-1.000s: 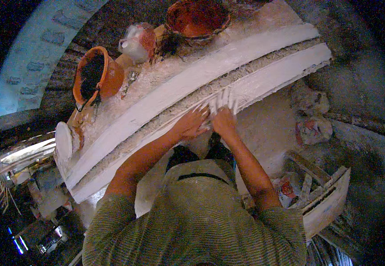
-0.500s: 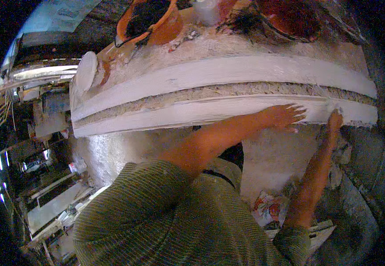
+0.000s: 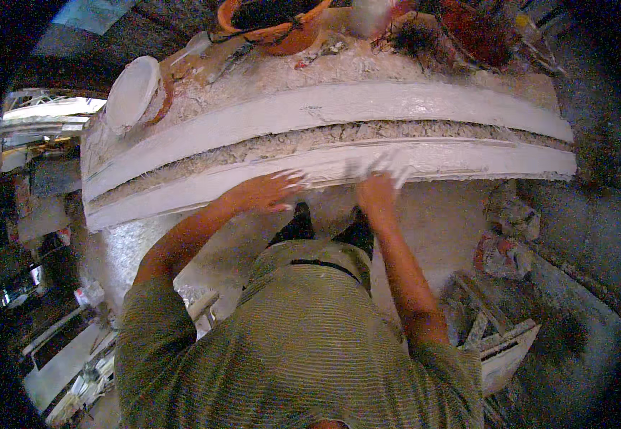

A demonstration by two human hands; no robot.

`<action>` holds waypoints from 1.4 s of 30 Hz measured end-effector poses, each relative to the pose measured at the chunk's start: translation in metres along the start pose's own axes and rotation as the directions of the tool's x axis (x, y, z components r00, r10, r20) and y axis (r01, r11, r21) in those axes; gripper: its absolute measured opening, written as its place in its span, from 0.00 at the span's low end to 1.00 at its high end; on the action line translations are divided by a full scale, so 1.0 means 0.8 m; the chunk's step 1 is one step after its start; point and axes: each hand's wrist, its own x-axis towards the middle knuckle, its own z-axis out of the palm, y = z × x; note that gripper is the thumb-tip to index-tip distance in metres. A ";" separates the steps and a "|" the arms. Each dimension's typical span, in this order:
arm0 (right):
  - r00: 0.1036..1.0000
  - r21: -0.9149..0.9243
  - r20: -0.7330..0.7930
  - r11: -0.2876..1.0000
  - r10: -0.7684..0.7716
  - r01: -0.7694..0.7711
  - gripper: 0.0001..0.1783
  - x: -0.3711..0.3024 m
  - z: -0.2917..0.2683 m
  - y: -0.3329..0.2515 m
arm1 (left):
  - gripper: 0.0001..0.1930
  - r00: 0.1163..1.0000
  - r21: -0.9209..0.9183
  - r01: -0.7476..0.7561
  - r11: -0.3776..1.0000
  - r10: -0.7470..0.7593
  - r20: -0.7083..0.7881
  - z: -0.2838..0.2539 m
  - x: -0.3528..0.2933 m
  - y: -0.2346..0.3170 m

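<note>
Powdery tabletop [image 3: 260,93] bears an orange tub [image 3: 296,41] behind white strips [image 3: 339,104].

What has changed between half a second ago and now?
The left hand and right hand have moved left along the front white strip, away from its right end. No object was visibly grasped or released; the right fingers are blurred. The camera view shifted too. The strip, orange pot and white disc stayed put.

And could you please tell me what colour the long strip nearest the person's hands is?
The long strip is whitish; the head view shows it best.
</note>
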 end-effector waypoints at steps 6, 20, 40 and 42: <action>0.974 0.271 -0.220 0.955 -0.058 0.119 0.49 -0.035 0.000 -0.168 | 0.37 0.967 0.263 0.212 0.941 -0.241 0.081 0.010 -0.103 -0.031; 0.888 0.028 -0.428 0.985 0.166 -0.171 0.16 0.125 0.080 0.283 | 0.38 0.999 -0.015 0.028 0.999 -0.028 0.028 -0.014 -0.001 -0.016; 0.952 0.148 -0.272 0.972 -0.137 0.182 0.48 -0.075 0.021 -0.148 | 0.38 0.898 0.153 0.424 0.892 -0.437 0.058 0.004 -0.221 -0.017; 0.939 0.221 -0.176 0.918 -0.295 0.329 0.48 -0.071 0.025 -0.203 | 0.38 0.904 0.141 0.420 0.897 -0.427 0.026 0.013 -0.243 -0.026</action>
